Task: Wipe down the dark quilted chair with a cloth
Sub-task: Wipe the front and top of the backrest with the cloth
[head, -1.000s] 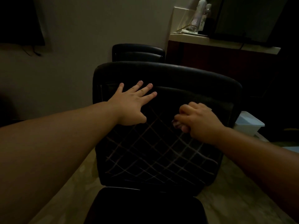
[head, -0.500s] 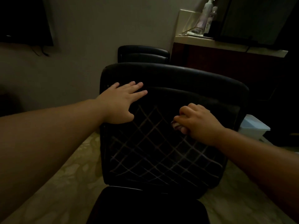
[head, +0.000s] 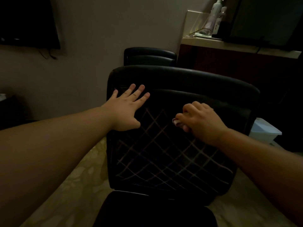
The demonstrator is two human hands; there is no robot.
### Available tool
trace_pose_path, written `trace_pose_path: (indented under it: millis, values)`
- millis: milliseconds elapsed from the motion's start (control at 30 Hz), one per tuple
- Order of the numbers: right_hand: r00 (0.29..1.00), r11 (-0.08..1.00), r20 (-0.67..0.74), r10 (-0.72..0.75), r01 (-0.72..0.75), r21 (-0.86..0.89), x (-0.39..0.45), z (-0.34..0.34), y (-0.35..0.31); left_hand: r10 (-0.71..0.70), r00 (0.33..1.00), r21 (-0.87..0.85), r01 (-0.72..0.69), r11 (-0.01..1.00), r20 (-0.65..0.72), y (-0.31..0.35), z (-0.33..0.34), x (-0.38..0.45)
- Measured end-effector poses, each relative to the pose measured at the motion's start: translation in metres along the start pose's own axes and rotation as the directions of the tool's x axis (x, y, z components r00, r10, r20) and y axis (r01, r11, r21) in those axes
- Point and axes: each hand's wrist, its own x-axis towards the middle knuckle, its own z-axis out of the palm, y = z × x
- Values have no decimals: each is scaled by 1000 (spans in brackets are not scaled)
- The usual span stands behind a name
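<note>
No readable text anywhere — the bottles (head: pixel 214 18) are too dim and blurred.

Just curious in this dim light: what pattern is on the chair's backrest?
A diamond grid of pale stitching on the dark backrest, seen in the head view.

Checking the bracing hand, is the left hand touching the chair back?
Touching. The head view shows the left hand lying flat, fingers spread, on the upper left of the chair back, with no gap visible beneath it.

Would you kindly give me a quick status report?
Left hand flat on chair backrest. Right hand grips cloth against quilting. Nothing in the way.
</note>
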Motion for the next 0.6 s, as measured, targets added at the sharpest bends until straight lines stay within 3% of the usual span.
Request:
trace_pose_path:
  millis: [133, 200, 267, 333, 400, 433, 533, 600]
  values:
    - [938, 956, -185, 292, -280, 86, 22, -1, -6, 13, 1000, -2, -13, 1000, 4, -2, -2, 2]
    - [924, 946, -204, 322, -308, 100, 24, 3, -14, 15, 1000, 5, -15, 1000, 8, -3, -3, 1]
    - [958, 972, -178, 227, -211, 106, 18, 8, -18, 21, 1000, 14, -21, 1000, 5, -4, -1, -1]
    - [997, 998, -76, 5, 0, 70, 10, 10, -17, 30, 1000, 10, -30, 1000, 9, -4, -1, -1]
    - [985, 986, 38, -167, 166, 22, 13, 5, -8, 34, 999, -4, -34, 999, 18, -4, -4, -1]
    - [983, 984, 39, -178, 178, 5, 20, 1, -4, 35, 999, -7, -35, 999, 27, -6, -6, -1]
    - [993, 999, -106, 43, -42, 13, 40, -10, 3, 39, 998, -17, -38, 999, 44, -7, -7, 1]
    - [956, 974, -186, 227, -220, 60, 50, -13, 0, 40, 999, -8, -40, 999, 35, -7, -6, 0]
